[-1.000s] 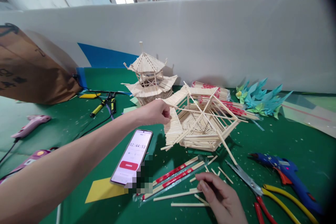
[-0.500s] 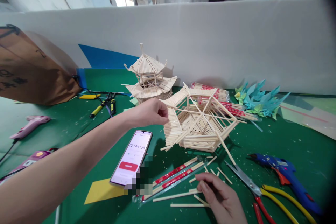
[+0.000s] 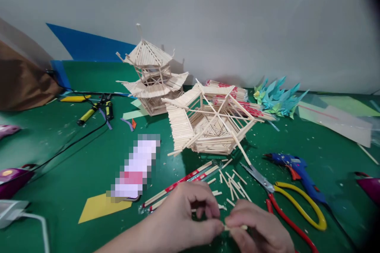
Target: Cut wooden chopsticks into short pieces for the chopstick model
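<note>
Low in the head view, my left hand [image 3: 190,215] and my right hand [image 3: 259,225] meet at the fingertips. Both are closed in a pinch on a short, pale wooden stick [image 3: 244,227], which is mostly covered by the fingers. Just beyond them lie several cut stick pieces [image 3: 234,185] and chopsticks in red-marked wrappers [image 3: 184,182]. A six-sided stick frame [image 3: 213,142] stands farther back, one side covered with a slatted roof panel [image 3: 179,128]. To its left rises a tiered stick pagoda [image 3: 152,75].
Right of my hands lie scissors [image 3: 264,182] with red and yellow handles and a blue glue gun [image 3: 299,170]. A phone [image 3: 138,166] rests by yellow paper [image 3: 101,207] on the left. Wire strippers [image 3: 92,112], wrapped chopstick bundles [image 3: 237,102] and turquoise folded paper [image 3: 279,97] sit farther back.
My left hand has come down from the frame's left side to meet my right hand. The stick is now between their fingertips. The view has tilted down and shifted right.
</note>
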Demonstrator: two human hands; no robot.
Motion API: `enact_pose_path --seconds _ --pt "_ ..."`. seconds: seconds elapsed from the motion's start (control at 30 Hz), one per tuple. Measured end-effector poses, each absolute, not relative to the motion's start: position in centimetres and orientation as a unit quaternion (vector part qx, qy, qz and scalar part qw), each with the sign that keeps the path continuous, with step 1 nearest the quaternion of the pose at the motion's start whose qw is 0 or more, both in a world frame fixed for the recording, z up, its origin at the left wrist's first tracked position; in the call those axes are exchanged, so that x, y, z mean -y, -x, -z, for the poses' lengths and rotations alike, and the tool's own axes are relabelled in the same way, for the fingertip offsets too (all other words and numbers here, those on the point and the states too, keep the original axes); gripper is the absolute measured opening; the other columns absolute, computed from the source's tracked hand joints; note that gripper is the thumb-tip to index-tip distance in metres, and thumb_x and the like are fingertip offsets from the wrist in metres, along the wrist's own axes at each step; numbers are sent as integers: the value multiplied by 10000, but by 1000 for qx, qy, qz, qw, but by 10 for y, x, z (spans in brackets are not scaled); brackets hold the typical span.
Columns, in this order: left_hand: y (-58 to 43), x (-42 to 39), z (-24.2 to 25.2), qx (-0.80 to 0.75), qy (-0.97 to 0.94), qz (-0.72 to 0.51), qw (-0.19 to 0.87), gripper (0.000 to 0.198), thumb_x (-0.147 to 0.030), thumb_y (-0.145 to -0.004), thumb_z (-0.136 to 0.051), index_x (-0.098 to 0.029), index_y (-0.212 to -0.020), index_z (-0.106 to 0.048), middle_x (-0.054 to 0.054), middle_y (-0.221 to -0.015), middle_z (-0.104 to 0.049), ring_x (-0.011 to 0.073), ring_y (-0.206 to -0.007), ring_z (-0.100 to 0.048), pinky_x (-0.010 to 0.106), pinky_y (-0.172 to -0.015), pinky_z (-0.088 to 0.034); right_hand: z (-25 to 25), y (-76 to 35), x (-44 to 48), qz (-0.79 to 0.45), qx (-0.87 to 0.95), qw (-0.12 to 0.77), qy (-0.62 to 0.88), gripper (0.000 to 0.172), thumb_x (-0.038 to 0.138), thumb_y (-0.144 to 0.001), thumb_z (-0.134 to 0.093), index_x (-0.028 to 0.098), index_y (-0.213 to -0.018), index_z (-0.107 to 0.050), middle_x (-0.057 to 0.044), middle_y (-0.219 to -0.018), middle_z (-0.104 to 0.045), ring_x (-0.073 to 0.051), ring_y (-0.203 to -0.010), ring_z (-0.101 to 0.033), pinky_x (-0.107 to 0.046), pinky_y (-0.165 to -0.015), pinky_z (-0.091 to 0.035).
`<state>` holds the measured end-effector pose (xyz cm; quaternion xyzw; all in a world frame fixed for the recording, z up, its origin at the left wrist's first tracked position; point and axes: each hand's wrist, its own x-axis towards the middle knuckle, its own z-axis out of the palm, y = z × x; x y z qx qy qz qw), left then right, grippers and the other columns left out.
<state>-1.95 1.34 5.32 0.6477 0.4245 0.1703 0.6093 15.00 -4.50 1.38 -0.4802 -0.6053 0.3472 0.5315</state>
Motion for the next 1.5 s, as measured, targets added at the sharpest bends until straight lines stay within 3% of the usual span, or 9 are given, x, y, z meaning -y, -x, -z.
enact_pose_path --seconds 0.17,0.3,0.47,0.57,0.7,0.9,1.07,1.3,1.5 --pt "3 8 -18 -501 -428 -319 682 146 -335 -625 -685 -252 -744 -698 40 -735 -604 168 -655 -512 262 -596 -394 10 -155 57 -326 372 572 655 157 348 -660 -662 203 -696 -708 -45 -571 -688 -172 -452 -610 -226 -391 -506" --pt "-22 27 1 -470 -389 -366 703 163 -408 -672 -640 -275 -719 -722 68 -885 -630 217 -798 -529 279 -632 -409 15 -142 60 -356 371 540 667 198 386 -663 -651 201 -706 -705 -42 -609 -698 -172 -481 -619 -233 -436 -532" --pt "-35 27 5 -480 -379 -414 674 177 -388 -722 -602 -250 -702 -711 40 -800 -601 192 -760 -530 274 -678 -411 17 -152 64 -337 461 499 651 156 334 -732 -581 218 -736 -686 -40 -737 -698 -177 -620 -641 -234 -554 -539" --pt "-28 21 3 -486 -356 -411 684 206 -376 -759 -565 -209 -709 -674 37 -715 -618 182 -709 -547 282 -700 -409 27 -194 74 -199 524 415 717 155 310 -764 -541 220 -826 -651 -64 -877 -676 -209 -800 -630 -270 -675 -526" --pt "-13 9 -4 -466 -303 -430 711 225 -365 -799 -515 -184 -709 -613 6 -592 -587 116 -492 -509 236 -548 -388 46 -257 90 -55 603 267 749 268 344 -784 -455 191 -971 -569 -112 -988 -601 -262 -897 -586 -391 -748 -504" --pt "6 -5 -9 -507 -291 -477 656 191 -349 -773 -565 -172 -756 -633 -38 -526 -437 71 -491 -349 171 -455 -272 55 -288 88 -29 665 119 737 324 304 -830 -347 160 -1086 -485 -124 -995 -572 -249 -904 -572 -399 -769 -488" --pt "7 -4 -2 -520 -313 -451 654 203 -353 -794 -541 -176 -789 -641 -44 -547 -375 83 -534 -302 183 -484 -247 53 -296 74 28 671 53 739 307 322 -813 -366 129 -991 -523 -137 -944 -581 -271 -849 -574 -417 -748 -478" --pt "-7 -1 5 -480 -337 -392 709 235 -365 -822 -493 -167 -813 -620 -57 -537 -303 90 -517 -234 223 -489 -189 46 -296 71 14 663 64 745 347 372 -841 -300 161 -968 -543 -140 -1002 -592 -270 -821 -613 -390 -666 -517" --pt "-16 -5 13 -455 -370 -363 724 251 -376 -823 -486 -155 -801 -603 -66 -529 -267 86 -509 -225 229 -480 -152 24 -290 89 -217 621 192 728 345 381 -824 -407 214 -1098 -535 -79 -1168 -566 -234 -1067 -532 -313 -886 -450"
